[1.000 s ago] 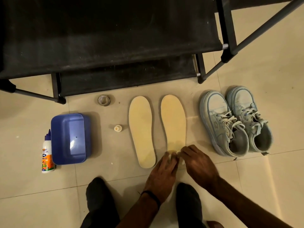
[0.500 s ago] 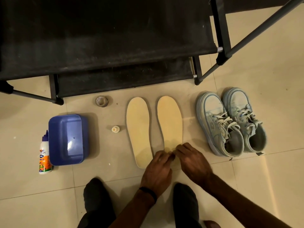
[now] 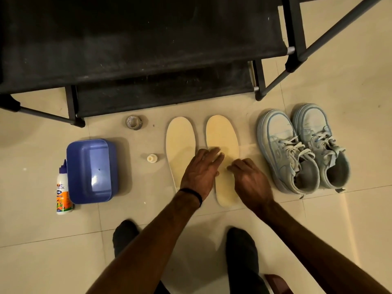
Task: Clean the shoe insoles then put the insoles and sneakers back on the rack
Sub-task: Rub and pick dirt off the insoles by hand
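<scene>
Two pale yellow insoles lie side by side on the tiled floor, the left insole (image 3: 179, 141) and the right insole (image 3: 222, 132). My left hand (image 3: 201, 170) reaches across both, its straight fingers resting on the middle of the right insole. My right hand (image 3: 249, 181) is beside it, with curled fingertips touching the same insole near its right edge; its thumb is hidden. A pair of light blue sneakers (image 3: 301, 149) stands to the right of the insoles, toes toward the black shoe rack (image 3: 148, 49).
Left of the insoles lie a small white cap (image 3: 152, 158) and a tape roll (image 3: 133, 122). Further left are a blue plastic tub (image 3: 91, 170) and a white-and-orange bottle (image 3: 62, 187). My feet in dark socks (image 3: 241, 249) stand below the insoles.
Both hands have moved from the heel of the right insole up to its middle. The left hand's fingers have straightened out, and the heel now lies uncovered on the floor.
</scene>
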